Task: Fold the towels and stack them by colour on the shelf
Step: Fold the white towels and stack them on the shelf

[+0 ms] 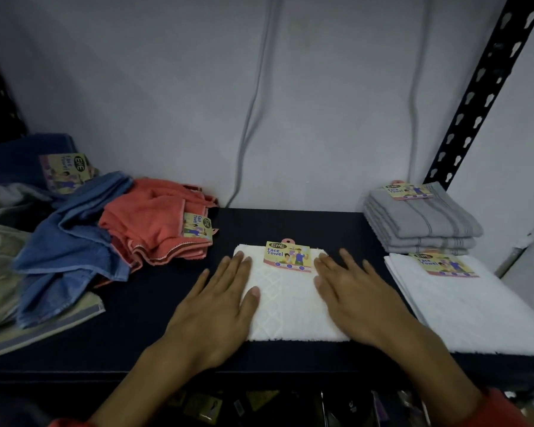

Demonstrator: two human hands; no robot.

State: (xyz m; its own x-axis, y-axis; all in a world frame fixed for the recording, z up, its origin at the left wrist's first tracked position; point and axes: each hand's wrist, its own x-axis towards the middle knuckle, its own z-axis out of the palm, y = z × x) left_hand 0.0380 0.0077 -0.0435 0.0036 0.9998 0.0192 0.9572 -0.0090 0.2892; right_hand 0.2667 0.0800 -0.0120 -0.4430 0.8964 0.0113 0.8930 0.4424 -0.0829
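Note:
A folded white towel (287,306) with a paper label lies flat on the dark shelf (154,303), in the middle. My left hand (219,300) presses flat on its left edge, fingers straight. My right hand (352,294) lies flat on its right side, fingers spread. To the right sits a folded white towel stack (472,306), and behind it a stack of folded grey towels (420,223). On the left lies a loose heap: coral towels (154,223), a blue towel (71,254), an olive towel (0,272) and a dark navy towel (16,158).
A black perforated shelf upright (481,94) rises at the back right. Two grey cables (253,112) hang down the pale wall behind the shelf. Dark items show on a lower level below the shelf's front edge (259,377).

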